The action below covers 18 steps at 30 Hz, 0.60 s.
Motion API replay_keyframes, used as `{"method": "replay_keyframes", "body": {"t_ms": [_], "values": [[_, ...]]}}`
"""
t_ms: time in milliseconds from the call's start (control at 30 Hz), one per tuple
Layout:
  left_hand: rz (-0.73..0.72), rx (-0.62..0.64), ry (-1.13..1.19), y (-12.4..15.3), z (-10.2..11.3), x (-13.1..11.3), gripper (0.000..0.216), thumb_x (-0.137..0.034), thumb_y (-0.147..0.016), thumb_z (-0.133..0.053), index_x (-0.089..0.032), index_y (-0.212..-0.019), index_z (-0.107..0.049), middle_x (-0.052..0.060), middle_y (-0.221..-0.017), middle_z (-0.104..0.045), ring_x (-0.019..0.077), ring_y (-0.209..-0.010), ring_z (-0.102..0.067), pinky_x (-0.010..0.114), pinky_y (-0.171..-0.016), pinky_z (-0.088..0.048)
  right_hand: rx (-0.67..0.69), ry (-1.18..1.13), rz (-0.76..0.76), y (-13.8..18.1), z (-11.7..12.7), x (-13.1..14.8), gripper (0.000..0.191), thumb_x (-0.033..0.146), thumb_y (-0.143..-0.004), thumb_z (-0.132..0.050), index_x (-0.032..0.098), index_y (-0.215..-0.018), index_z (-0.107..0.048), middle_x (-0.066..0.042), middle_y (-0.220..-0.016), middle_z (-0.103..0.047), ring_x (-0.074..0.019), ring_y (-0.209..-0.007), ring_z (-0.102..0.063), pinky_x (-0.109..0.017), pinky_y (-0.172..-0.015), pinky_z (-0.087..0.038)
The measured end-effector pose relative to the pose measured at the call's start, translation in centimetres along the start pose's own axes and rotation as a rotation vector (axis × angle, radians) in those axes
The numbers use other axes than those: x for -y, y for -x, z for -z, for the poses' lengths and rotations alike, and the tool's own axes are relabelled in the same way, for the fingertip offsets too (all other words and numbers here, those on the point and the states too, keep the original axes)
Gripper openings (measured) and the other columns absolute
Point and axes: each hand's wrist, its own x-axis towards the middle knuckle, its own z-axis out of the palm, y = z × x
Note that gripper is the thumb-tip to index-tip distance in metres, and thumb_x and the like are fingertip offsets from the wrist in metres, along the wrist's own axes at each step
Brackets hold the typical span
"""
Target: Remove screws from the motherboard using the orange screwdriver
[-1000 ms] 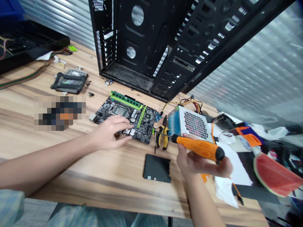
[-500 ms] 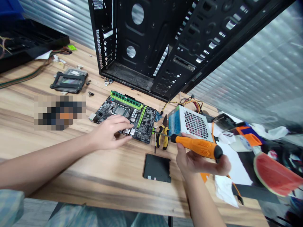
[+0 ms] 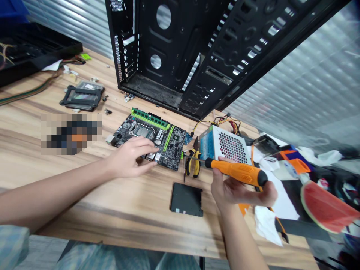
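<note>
A green and black motherboard (image 3: pixel 165 144) lies flat on the wooden table (image 3: pixel 118 210). My left hand (image 3: pixel 128 157) rests on its near edge, fingers curled around a small silver part there. My right hand (image 3: pixel 236 189) holds an orange-handled screwdriver (image 3: pixel 239 173) just above the table, its shaft pointing left toward the board's right edge. A black flat drive (image 3: pixel 186 200) lies in front of the board. Yellow-handled pliers (image 3: pixel 193 162) lie between the board and a silver power supply (image 3: pixel 226 148).
An open black computer case (image 3: pixel 197 48) stands behind the board. A black bracket (image 3: pixel 82 96) and small screws lie at the left. Cables, tissue (image 3: pixel 266 225), an orange cutter and a watermelon slice (image 3: pixel 326 208) crowd the right end. A black tray (image 3: pixel 30 48) sits far left.
My right hand has shifted slightly with the screwdriver, its handle now a little higher. My left hand has stayed on the board's edge.
</note>
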Motion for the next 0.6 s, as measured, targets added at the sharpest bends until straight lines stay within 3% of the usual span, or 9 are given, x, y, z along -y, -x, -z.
{"method": "replay_keyframes", "body": {"t_ms": [167, 367, 500, 600], "values": [[0.021, 0.034, -0.043, 0.1, 0.2, 0.0, 0.025, -0.03, -0.084, -0.064, -0.014, -0.103, -0.069, 0.009, -0.095, -0.07, 0.02, -0.088, -0.065, 0.036, -0.082, -0.052, 0.053, -0.102, -0.051, -0.4, 0.4, -0.1, 0.082, 0.025, -0.083, -0.066, 0.04, -0.146, -0.016, -0.01, -0.126, -0.025, -0.0153, -0.077, -0.057, -0.041, -0.06, -0.059], [0.031, 0.064, -0.076, -0.1, 0.7, 0.3, 0.025, -0.031, -0.084, -0.064, -0.014, -0.102, -0.069, 0.009, -0.096, -0.07, 0.0208, -0.088, -0.064, 0.038, -0.083, -0.05, 0.008, 0.089, -0.037, -1.1, 1.1, -0.1, 0.087, 0.031, -0.076, -0.073, 0.036, -0.148, -0.025, -0.013, -0.127, -0.03, -0.0258, -0.094, -0.053, -0.039, -0.061, -0.057], [0.0, 0.096, -0.083, -0.3, 1.3, 1.0, 0.025, -0.031, -0.082, -0.065, -0.015, -0.101, -0.068, 0.009, -0.095, -0.07, 0.021, -0.088, -0.063, 0.038, -0.084, -0.048, 0.081, -0.006, -0.217, -1.3, 1.3, 0.2, 0.078, 0.038, -0.086, -0.061, 0.028, -0.152, -0.02, -0.015, -0.123, -0.04, -0.0211, -0.082, -0.058, -0.035, -0.058, -0.056], [-0.019, 0.128, -0.127, -0.4, 2.0, 1.5, 0.024, -0.032, -0.08, -0.065, -0.017, -0.099, -0.068, 0.008, -0.095, -0.07, 0.0223, -0.091, -0.062, 0.039, -0.089, -0.046, 0.187, -0.141, -0.365, -1.4, 1.5, 0.4, 0.073, 0.039, -0.092, -0.05, 0.024, -0.153, -0.013, -0.012, -0.105, -0.053, -0.0166, -0.063, -0.058, -0.031, -0.052, -0.054]]}}
